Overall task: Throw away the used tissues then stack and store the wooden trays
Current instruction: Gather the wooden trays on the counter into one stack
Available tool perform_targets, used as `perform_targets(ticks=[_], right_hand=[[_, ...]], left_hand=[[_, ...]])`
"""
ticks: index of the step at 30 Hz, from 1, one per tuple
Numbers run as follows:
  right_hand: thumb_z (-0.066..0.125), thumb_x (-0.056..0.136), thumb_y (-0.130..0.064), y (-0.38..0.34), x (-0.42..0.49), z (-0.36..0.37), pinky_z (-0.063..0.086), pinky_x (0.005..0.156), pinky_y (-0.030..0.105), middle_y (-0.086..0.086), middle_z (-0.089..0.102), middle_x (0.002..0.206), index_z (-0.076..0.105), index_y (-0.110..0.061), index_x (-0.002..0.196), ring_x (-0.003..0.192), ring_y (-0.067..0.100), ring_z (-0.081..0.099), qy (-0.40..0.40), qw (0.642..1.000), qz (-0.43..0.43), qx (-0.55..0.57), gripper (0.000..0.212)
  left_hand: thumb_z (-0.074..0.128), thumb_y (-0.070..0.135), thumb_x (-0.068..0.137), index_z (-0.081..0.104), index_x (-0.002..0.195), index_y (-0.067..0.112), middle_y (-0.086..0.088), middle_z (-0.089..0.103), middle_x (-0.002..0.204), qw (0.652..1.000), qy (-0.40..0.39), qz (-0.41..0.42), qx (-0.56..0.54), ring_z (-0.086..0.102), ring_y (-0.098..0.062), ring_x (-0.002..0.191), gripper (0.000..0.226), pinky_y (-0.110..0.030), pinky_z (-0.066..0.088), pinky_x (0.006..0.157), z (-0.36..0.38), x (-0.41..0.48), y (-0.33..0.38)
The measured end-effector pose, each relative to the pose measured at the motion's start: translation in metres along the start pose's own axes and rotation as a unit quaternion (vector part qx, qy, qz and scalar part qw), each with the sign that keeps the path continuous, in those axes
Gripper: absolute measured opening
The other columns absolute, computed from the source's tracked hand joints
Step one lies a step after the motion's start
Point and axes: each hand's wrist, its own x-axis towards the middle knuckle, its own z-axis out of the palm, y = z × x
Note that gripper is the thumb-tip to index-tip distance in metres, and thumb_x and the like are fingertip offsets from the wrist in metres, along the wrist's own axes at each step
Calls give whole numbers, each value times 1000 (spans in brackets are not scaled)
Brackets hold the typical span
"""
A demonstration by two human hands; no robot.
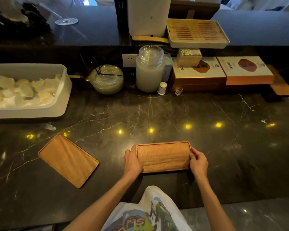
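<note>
A rectangular wooden tray (163, 156) lies on the dark marble counter (223, 147) straight in front of me. My left hand (133, 161) grips its left short end and my right hand (198, 161) grips its right short end, fingers curled over the rims. A second wooden tray (68, 160) lies empty and turned at an angle on the counter to the left, apart from both hands. No tissue shows on either tray.
A white bin (28, 112) of pale chips stands at the left. Behind are a glass bowl (107, 80), a tall glass jar (149, 70), a small white shaker (162, 88), a tiny glass (178, 90), boxed goods (222, 72) and a slatted tea tray (198, 33).
</note>
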Motion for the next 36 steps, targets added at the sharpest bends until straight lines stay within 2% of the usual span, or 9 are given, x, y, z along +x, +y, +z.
perform_targets(ticks=[8,13,16,19,22,25,28,32,36], right_hand=[[49,98,-10,-3,-12,1,42,105,43,11,55,134,56,-12,135,123,28,52,-3,1000,-6,12,38],[55,93,-16,-42,-32,16,38,105,49,15,50,136,53,-13,136,126,34,44,74,981,-83,-156,43],[52,97,-19,-86,-67,51,48,99,43,3,58,126,58,-25,128,116,20,54,-95,986,-122,-57,32],[44,101,-13,-116,-114,93,56,82,30,2,70,98,64,-20,119,92,16,66,-368,922,-117,37,27],[41,102,-14,-123,-155,138,49,67,14,-4,71,81,65,-21,114,74,4,66,-471,869,-154,-12,27],[41,102,-25,-120,-180,181,45,60,15,-6,69,78,64,-18,110,63,5,61,-521,841,-103,-99,25],[46,99,-32,-114,-193,217,47,69,30,4,65,82,65,-12,91,72,15,61,-507,836,-76,-194,29],[53,97,-27,-103,-204,235,49,73,34,6,63,82,57,-21,73,78,18,59,-483,864,-9,-146,25],[55,96,-21,-101,-203,231,55,79,30,5,66,88,59,-16,87,80,14,62,-484,866,34,-121,11]], left_hand=[[59,18,93,56,128,15,-10,54,122,999,-27,8,-41,54,-21,115,35,-33,49,96,0,-1,-10],[47,11,98,41,144,12,-13,51,142,988,-39,-72,-133,53,-24,123,46,-43,47,105,-54,24,-29],[47,5,97,52,135,9,-13,58,134,992,31,-71,-103,56,-22,116,38,-39,50,98,-120,43,-61],[47,1,94,53,131,4,-15,59,126,985,127,-109,-43,59,-28,113,37,-41,52,96,-187,56,-99],[52,14,96,61,112,6,-17,64,109,974,178,-129,53,63,-32,101,20,-45,55,90,-235,59,-130],[57,23,94,52,130,9,-20,56,125,965,143,-167,141,54,-37,118,39,-52,47,101,-265,63,-151],[59,20,91,41,142,17,-19,47,136,964,91,-190,165,48,-38,125,54,-53,42,107,-274,68,-165],[69,10,83,40,141,15,-16,39,140,963,128,-190,142,39,-36,130,65,-53,42,107,-265,69,-177],[74,9,77,41,138,14,-14,38,138,962,135,-191,138,37,-33,129,69,-50,41,108,-257,62,-182]])
